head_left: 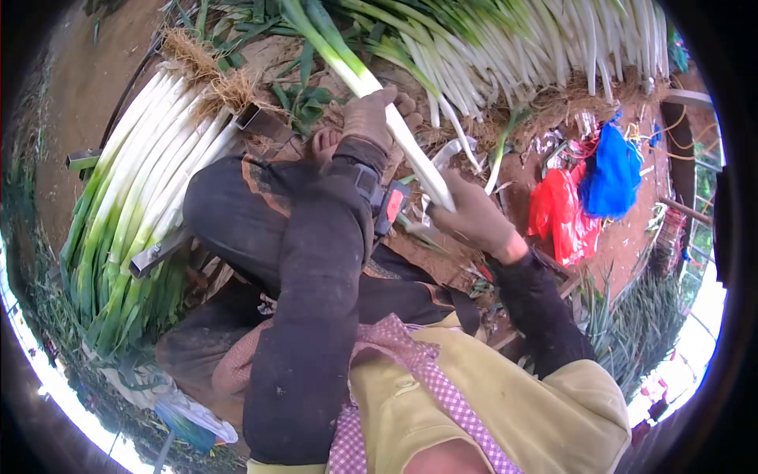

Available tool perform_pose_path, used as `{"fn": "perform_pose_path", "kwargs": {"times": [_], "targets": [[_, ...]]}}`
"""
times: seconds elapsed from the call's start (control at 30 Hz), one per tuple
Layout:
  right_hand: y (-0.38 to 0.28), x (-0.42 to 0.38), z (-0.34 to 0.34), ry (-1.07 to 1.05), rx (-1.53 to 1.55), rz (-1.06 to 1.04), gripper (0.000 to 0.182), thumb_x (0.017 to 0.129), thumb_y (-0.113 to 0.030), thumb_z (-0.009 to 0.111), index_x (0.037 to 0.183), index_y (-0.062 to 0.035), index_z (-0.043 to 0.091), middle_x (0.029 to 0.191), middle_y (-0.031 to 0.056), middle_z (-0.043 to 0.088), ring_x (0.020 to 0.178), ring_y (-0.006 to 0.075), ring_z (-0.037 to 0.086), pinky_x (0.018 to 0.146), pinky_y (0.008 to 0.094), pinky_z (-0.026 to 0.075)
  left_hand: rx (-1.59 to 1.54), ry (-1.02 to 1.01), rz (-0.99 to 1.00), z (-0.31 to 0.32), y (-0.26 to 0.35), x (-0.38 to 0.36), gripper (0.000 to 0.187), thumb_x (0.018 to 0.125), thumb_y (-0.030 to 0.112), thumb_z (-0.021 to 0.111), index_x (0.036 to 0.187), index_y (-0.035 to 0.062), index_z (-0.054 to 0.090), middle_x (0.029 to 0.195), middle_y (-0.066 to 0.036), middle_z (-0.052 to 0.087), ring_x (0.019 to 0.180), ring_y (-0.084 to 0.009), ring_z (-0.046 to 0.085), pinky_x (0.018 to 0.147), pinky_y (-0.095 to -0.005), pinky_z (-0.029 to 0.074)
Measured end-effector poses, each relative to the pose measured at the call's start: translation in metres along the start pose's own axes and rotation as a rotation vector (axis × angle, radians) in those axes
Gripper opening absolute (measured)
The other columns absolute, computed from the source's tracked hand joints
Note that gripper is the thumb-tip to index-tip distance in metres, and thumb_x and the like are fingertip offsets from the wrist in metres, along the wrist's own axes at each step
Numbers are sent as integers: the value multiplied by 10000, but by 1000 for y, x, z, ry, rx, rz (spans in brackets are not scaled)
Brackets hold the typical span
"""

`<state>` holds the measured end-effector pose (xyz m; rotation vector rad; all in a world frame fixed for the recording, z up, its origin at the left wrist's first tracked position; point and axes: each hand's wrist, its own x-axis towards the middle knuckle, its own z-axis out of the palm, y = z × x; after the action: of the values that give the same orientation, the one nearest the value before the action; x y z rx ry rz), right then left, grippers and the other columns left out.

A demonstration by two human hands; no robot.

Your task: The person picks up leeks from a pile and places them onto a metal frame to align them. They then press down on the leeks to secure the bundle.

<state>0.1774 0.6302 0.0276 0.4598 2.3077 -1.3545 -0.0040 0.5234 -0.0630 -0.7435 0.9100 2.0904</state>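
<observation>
A thick leek slants across the middle of the view, green leaves at the top and white end lower right. My left hand, in a brownish glove, is wrapped round its white shaft. Lower down, my right hand, also gloved, closes at the white end of the same leek; its fingertips are partly hidden. Beyond my hands lies a long row of leeks with roots towards me. To my left, a bundle of white-stemmed leeks rests across a metal frame, roots at the top.
A red plastic bag and a blue bag lie on the ground at the right. Loose leaves and peelings litter the soil ahead. My bent knee is beside the metal frame. More green leaves are at the far right.
</observation>
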Motion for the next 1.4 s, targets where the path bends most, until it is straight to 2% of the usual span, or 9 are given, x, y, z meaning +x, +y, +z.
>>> {"fn": "perform_pose_path", "kwargs": {"times": [0.2,0.3,0.4,0.63,0.73,0.8,0.97,1.17,1.4], "targets": [[55,-88,-26,-121,65,145,474,932,-299,643,1292,5,590,899,138,694,848,224,677,693,374,520,40,-101,88,-11,7,12,145,995,102,584,1079,30,490,855,-100,625,713,-251,667,645,-403,648],[132,-112,-44,-267,-490,273,479,954,-294,628,1308,27,588,1013,90,691,983,187,678,734,350,547,11,-127,69,-8,2,3,127,968,114,620,1001,-7,597,817,-124,653,732,-267,684,649,-405,633],[97,-94,-54,236,582,286,494,966,-309,628,1329,24,579,1105,86,680,1064,213,679,778,332,562,51,-191,96,-15,-7,20,200,993,156,610,1044,-37,602,883,-180,678,746,-341,705,721,-477,653],[11,-5,-14,-143,388,69,508,979,-318,639,1361,3,541,1088,19,655,898,86,616,711,252,509,244,-167,70,6,-12,-14,169,896,65,682,1014,-48,643,891,-159,685,735,-246,708,627,-355,633],[-33,-16,-21,-5,591,170,384,936,-238,660,1242,-16,595,979,7,653,745,84,597,677,242,496,206,-330,252,11,6,-21,279,865,152,760,1029,-46,652,963,-127,685,842,-197,681,715,-370,589],[-7,-42,-13,48,875,320,308,930,-220,643,1167,-23,630,936,16,661,715,90,607,625,235,498,298,-52,395,29,28,-62,248,841,138,778,968,-27,644,863,-128,690,719,-211,680,611,-366,577],[-21,-103,-9,-148,484,306,365,946,-263,646,1200,-8,582,879,46,663,682,81,609,528,223,490,184,277,249,8,12,-11,126,799,36,724,860,-59,668,777,-165,693,537,-280,664,447,-386,554],[16,-148,0,-66,277,123,667,942,-596,610,1268,-16,555,887,13,603,772,98,572,671,243,447,227,55,148,-10,-4,26,266,807,32,747,1016,-84,629,886,-192,700,648,-252,692,484,-319,577],[17,-84,-6,-22,240,55,462,968,-323,684,1282,-1,577,1010,5,623,869,96,555,756,257,455,-204,-455,626,26,109,-118,427,822,55,761,1164,27,506,851,-136,665,677,-230,696,581,-374,635]]}}
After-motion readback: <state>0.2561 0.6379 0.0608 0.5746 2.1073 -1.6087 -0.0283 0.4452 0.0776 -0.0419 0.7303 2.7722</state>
